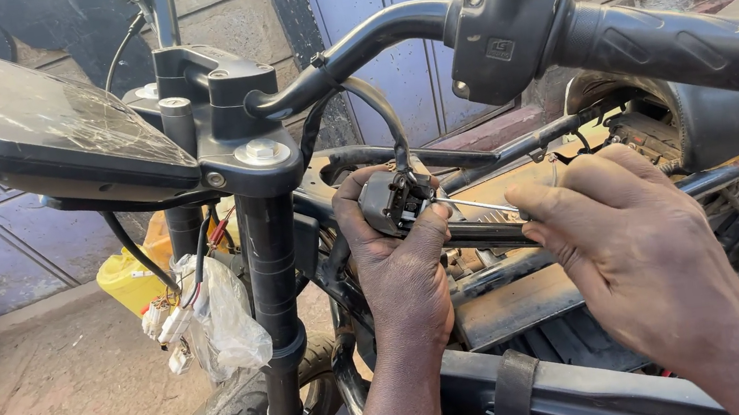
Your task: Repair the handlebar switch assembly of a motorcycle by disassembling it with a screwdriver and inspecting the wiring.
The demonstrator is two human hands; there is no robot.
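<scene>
A stripped motorcycle stands before a blue metal door. The person's left hand (399,251) closes around a small black plastic switch housing (393,202), which hangs by a black cable (381,115) below the curved black handlebar (366,37). The right hand (627,250) pinches a thin silver screwdriver shaft (479,205), its tip set against the housing. A cracked black display panel (44,117) sits at left, with a clear plastic bag of white connectors (208,319) dangling beneath it. Judged risk: the slender tip may slip off and jab the holding fingers (434,227), or strain on the cable may loosen its wires.
</scene>
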